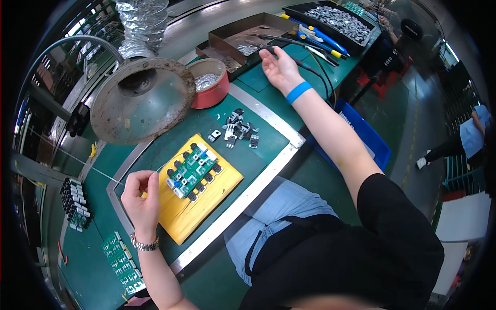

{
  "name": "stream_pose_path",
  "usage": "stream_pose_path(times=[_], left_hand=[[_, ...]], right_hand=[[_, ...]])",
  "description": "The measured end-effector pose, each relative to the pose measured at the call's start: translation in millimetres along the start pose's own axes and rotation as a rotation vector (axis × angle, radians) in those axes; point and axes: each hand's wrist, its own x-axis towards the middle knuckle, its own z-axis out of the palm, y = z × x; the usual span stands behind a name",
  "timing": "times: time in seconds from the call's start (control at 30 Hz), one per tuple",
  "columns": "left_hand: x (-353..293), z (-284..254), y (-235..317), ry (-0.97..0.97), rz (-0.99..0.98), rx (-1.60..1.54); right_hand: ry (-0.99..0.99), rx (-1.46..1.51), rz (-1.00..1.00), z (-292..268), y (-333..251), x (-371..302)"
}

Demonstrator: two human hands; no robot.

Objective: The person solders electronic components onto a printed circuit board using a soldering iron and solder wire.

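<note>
I'm pressing my left hand's (140, 199) thumb and fingers together, pinching a thin wire (107, 175) just left of the green circuit board (192, 169). That board is lying on the yellow block (178, 222) in the near middle of the bench, black transistors standing out along its long edges. Over on the far right, I'm curling my right hand (281, 71) palm up beside a black corded tool (302, 64); I can't tell whether the fingers are closing on it. Loose transistors (237, 128) are lying in a heap just beyond the block, and a red round tub (213, 97) is sitting farther back, next to the wide metal hood (139, 111) looming on the left. Rows of spare green boards (124, 263) are resting at the near left.
</note>
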Motion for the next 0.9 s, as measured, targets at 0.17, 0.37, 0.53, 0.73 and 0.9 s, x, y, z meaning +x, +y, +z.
stream_pose_path(times=[0.17,0.37,0.53,0.73,0.9], left_hand=[[0,-2,0,-0.011,-0.011,0.010],[-1,-1,-2,-0.040,-0.016,-0.022],[-1,-1,-1,-0.036,-0.047,0.009],[-4,-3,-1,-0.026,-0.018,-0.009],[-3,-4,4,-0.026,0.009,0.014]], right_hand=[[0.020,-0.074,0.016,-6,0,-3],[-0.040,-0.128,-0.139,14,1,-5],[0.158,-0.164,-0.142,7,11,-4],[-0.073,-0.162,0.251,-10,-3,-29],[-0.546,-0.650,0.168,-23,-64,-101]])
